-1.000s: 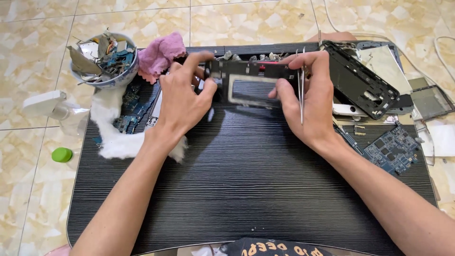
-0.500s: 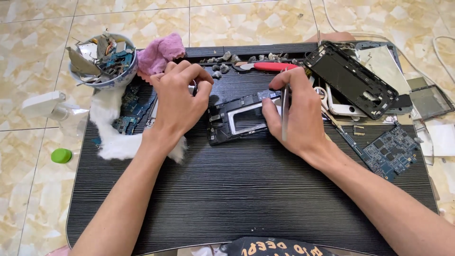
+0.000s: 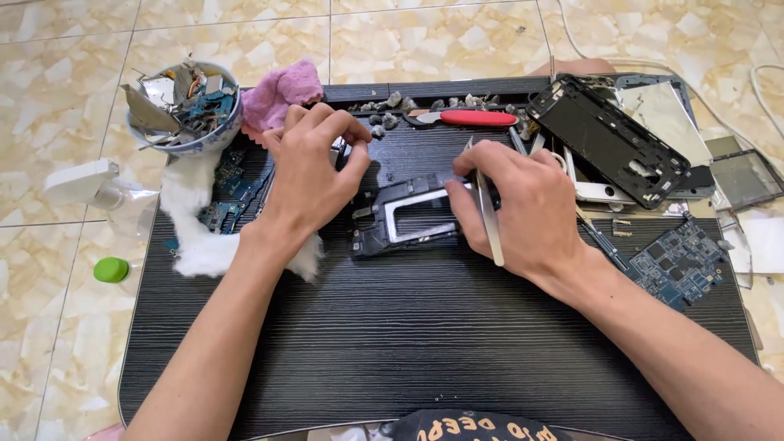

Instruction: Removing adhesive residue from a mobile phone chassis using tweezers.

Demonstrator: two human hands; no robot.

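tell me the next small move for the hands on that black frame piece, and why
Probably bring the left hand down onto the black frame piece to steady its left end. Only the right hand, which also carries tweezers, touches it; the left hand hovers just beside it.

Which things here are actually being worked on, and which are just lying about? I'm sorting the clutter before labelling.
In hand:
left hand at the black frame part's left end
right hand, on the part, holding tweezers

Lying about:
bowl of scrap
pink cloth
red-handled tool
blue circuit board
green cap
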